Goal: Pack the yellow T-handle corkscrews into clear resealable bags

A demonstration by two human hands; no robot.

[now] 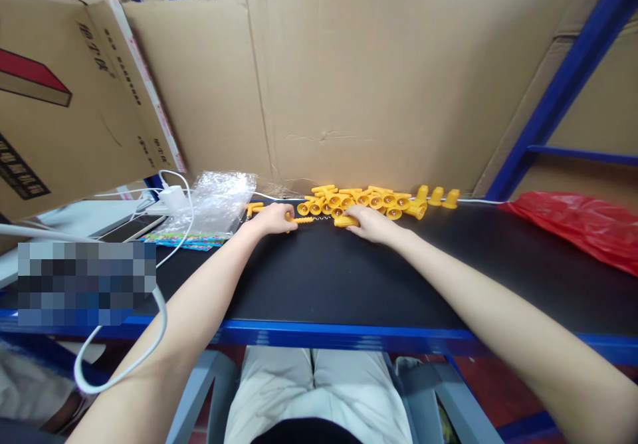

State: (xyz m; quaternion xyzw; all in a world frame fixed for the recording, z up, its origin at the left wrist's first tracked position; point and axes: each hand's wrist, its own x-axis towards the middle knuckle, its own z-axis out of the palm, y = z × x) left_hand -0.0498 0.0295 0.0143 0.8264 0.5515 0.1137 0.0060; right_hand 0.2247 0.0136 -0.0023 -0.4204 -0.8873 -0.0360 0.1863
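My left hand is closed around a yellow T-handled corkscrew. Its threaded yellow stem and metal spiral point right, toward my other hand. Pinched in the fingers of my right hand is a yellow bell-shaped cap, tipped on its side. A small gap seems to lie between the spiral's tip and this cap. Just behind both hands is a heap of yellow caps and T-shaped pieces. Beside my left hand lie a few more yellow T-handles.
Several yellow caps stand at the heap's right end. Clear plastic bags, a white charger and cables are on the left. A red plastic bag lies right. Cardboard walls the back of the black tabletop.
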